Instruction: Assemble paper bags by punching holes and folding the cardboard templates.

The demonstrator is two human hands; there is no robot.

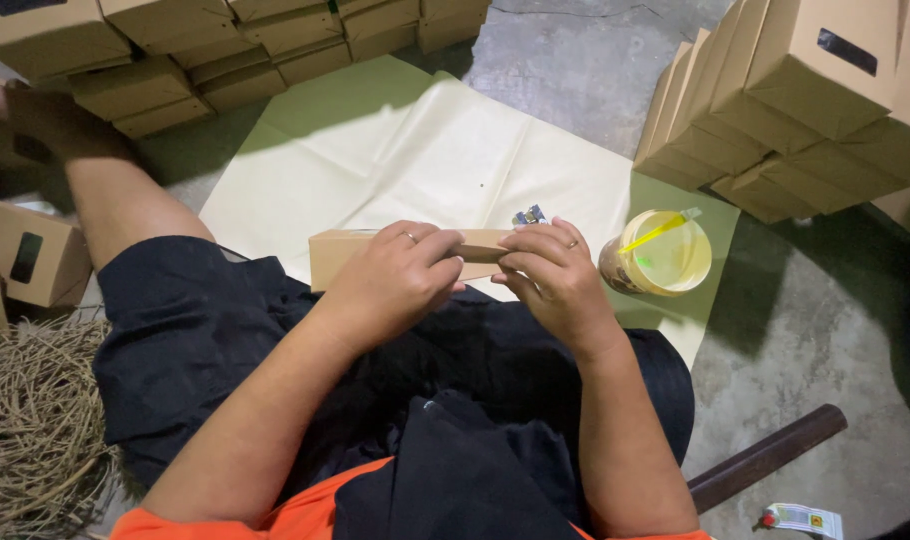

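Head view: a pale cream paper sheet lies on the grey concrete floor, with stacks of brown cardboard boxes along its far edge and more stacked brown boxes past its right edge. On the sheet's right corner stands a round yellow plastic tub with a yellow stick across its rim. A heap of tan twine lies at the left.

Over the sheet's near edge, above the lap, a long narrow brown cardboard box is held level. The left hand wraps over its middle, fingers curled tight. The right hand pinches its right end, fingertips pressed together.
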